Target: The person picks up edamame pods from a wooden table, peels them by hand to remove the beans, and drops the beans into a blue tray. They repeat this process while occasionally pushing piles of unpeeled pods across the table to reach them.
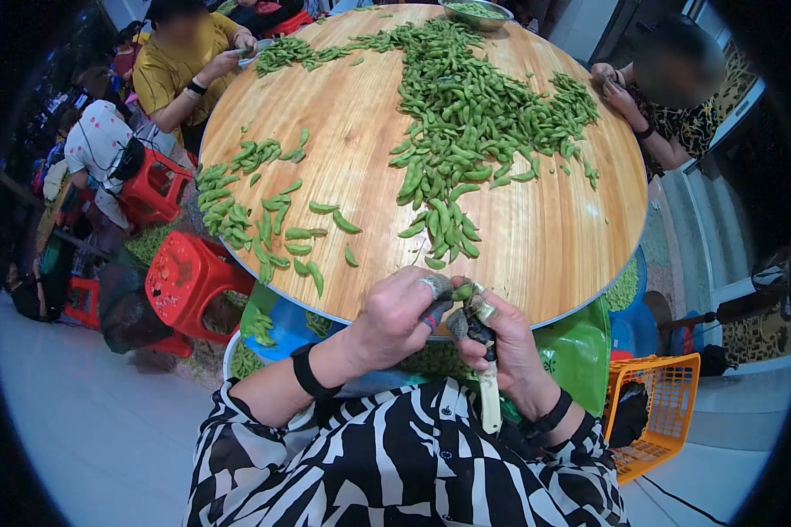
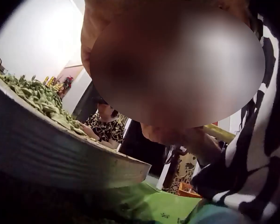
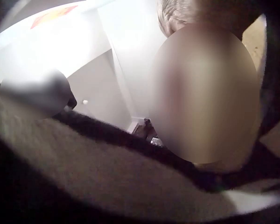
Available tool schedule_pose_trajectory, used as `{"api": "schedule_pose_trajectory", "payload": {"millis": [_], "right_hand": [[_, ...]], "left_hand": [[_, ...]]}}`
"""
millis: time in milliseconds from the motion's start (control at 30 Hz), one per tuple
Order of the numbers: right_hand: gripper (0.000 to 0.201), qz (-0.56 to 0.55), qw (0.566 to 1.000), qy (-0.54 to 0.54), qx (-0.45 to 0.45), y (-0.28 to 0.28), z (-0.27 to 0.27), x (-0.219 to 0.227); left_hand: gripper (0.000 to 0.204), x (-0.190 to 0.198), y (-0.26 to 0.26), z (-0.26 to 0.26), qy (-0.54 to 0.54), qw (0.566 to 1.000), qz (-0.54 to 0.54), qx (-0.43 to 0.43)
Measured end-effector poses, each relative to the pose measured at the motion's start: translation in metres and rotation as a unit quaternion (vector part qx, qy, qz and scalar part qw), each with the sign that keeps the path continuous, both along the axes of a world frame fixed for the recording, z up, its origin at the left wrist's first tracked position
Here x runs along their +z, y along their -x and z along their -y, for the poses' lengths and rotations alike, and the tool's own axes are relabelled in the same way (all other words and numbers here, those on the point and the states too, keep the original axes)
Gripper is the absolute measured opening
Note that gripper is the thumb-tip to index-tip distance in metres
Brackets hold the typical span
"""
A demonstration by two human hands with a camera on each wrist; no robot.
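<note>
At the near edge of the round wooden table (image 1: pixel 351 176), my two hands meet fingertip to fingertip. My left hand (image 1: pixel 391 316) has curled fingers, some in grey finger covers, and pinches a green soybean pod (image 1: pixel 462 291). My right hand (image 1: pixel 514 347) grips a tool with a cream handle (image 1: pixel 490 400) pointing down toward my lap; its working end is hidden in the fingers, so I cannot tell its kind. A large heap of soybean pods (image 1: pixel 466 123) spreads beyond my hands. In both wrist views, blurred patches cover most of the hands.
More loose pods (image 1: pixel 255 220) lie at the table's left. A metal bowl (image 1: pixel 476 12) stands at the far edge. People sit at left and right. Red stools (image 1: pixel 189 277) are left, an orange crate (image 1: pixel 668 404) right, and green plastic (image 1: pixel 580 351) hangs under the near edge.
</note>
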State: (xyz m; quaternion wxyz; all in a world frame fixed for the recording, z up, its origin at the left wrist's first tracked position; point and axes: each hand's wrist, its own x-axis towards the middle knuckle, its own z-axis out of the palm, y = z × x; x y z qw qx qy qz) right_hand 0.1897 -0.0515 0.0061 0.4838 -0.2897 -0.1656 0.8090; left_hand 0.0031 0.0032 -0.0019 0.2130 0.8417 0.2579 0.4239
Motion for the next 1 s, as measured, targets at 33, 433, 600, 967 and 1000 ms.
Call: {"api": "schedule_pose_trajectory", "payload": {"millis": [33, 433, 600, 967, 1000], "right_hand": [[0.038, -0.009, 1.0, -0.008, 0.006, 0.0, -0.001, 0.0], [0.037, -0.022, 0.999, 0.042, -0.026, 0.004, -0.005, 0.005], [0.034, 0.079, 0.996, -0.018, -0.031, 0.002, -0.006, 0.007], [0.027, 0.408, 0.883, -0.204, -0.111, 0.009, 0.003, 0.001], [0.027, 0.408, 0.883, -0.204, -0.11, 0.008, 0.003, -0.002]], "left_hand": [[0.038, 0.0, -0.002, 0.0, 0.0, 1.0, 0.0, 0.0], [0.039, -0.011, -0.006, -0.004, -0.067, 0.998, -0.003, 0.019], [0.017, 0.0, -0.012, 0.002, 0.296, 0.941, 0.164, -0.024], [0.009, 0.003, -0.011, 0.005, 0.556, 0.805, 0.203, -0.034], [0.01, 0.005, -0.011, 0.007, 0.549, 0.812, 0.195, -0.029]]}}
